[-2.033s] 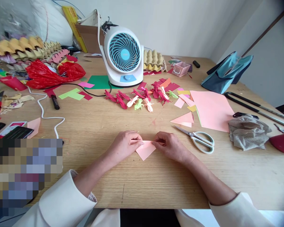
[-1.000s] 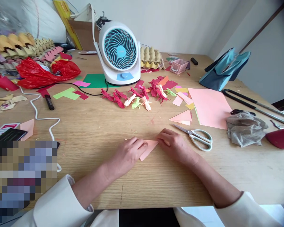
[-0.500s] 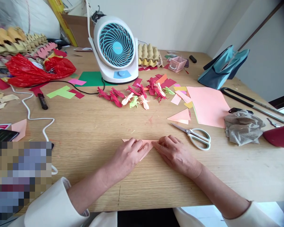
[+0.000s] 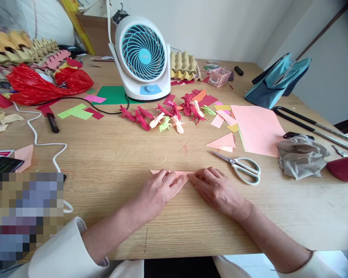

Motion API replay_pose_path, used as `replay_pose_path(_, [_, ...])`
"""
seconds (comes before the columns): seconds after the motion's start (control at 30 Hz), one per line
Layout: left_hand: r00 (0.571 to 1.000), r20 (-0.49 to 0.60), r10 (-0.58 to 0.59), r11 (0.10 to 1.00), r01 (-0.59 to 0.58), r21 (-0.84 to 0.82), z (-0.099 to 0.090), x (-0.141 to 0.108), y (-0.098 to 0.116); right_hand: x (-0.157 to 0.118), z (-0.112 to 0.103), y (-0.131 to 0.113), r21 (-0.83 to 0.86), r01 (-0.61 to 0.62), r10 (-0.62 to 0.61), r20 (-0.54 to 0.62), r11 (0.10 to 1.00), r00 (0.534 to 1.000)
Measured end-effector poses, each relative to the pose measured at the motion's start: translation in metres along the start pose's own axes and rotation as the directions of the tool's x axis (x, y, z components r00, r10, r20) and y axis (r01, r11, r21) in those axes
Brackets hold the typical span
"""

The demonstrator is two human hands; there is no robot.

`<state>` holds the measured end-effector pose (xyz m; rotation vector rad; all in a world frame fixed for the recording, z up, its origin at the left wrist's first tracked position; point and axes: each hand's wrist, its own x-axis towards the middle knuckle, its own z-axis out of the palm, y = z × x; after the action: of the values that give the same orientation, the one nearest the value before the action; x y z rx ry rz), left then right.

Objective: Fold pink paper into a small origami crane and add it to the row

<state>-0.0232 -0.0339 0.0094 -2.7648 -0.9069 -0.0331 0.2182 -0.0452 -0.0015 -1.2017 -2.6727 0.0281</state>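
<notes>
A folded piece of salmon-pink paper (image 4: pixel 183 173) lies flat on the wooden table, partly covered by my hands. My left hand (image 4: pixel 156 191) presses on its middle, fingers curled and thumb along the slanting edge. At the paper's right corner, the fingertips of my right hand (image 4: pixel 220 191) are pinched together on it. Scissors with white handles (image 4: pixel 233 160) rest to the right of my right hand, apart from it. Beyond them lies a pink paper triangle (image 4: pixel 224 141).
Folded paper figures (image 4: pixel 166 122) in red, pink and green lie before a white fan (image 4: pixel 150 88). A large pink sheet (image 4: pixel 259 129), crumpled grey cloth (image 4: pixel 303 156) and blue bag (image 4: pixel 266 90) are at right. A white cable (image 4: pixel 46 145) and marker (image 4: pixel 52 122) lie left.
My right hand has shifted very slightly to the right along the paper's corner. The view has moved a little; both hands keep their hold on the paper.
</notes>
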Motion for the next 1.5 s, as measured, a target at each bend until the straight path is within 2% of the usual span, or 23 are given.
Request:
replay_pose_path(0.33, [1.0,0.01,-0.016,1.0,0.016,-0.003,0.0,0.001,0.002,0.0,0.004,0.001,0.016,-0.03,0.03,-0.038,0.999,0.999])
replay_pose_path(0.73, [0.993,0.025,-0.119,0.993,0.119,-0.004,0.001,0.007,0.011,0.003,0.0,-0.001,-0.025,-0.027,0.027,0.017,0.999,0.999])
replay_pose_path(1.0, [0.993,0.072,-0.09,0.995,0.092,-0.029,-0.001,0.002,0.01,0.002,0.0,0.0,-0.026,-0.03,0.03,-0.007,0.999,1.0])
replay_pose_path(1.17, [0.994,0.106,-0.04,0.997,0.046,-0.054,-0.002,-0.009,0.009,0.002,0.001,0.0,-0.021,-0.03,0.029,-0.017,0.999,0.999])
replay_pose_path(1.33, [0.997,0.009,-0.075,0.993,0.075,-0.092,0.006,-0.032,0.007,0.002,0.0,0.0,-0.006,-0.032,0.032,-0.015,0.999,0.999])
replay_pose_path(1.5, [0.991,-0.015,-0.135,0.983,0.132,-0.128,0.015,-0.05,0.007,0.002,0.001,0.0,0.025,-0.04,0.04,-0.031,0.999,0.999])
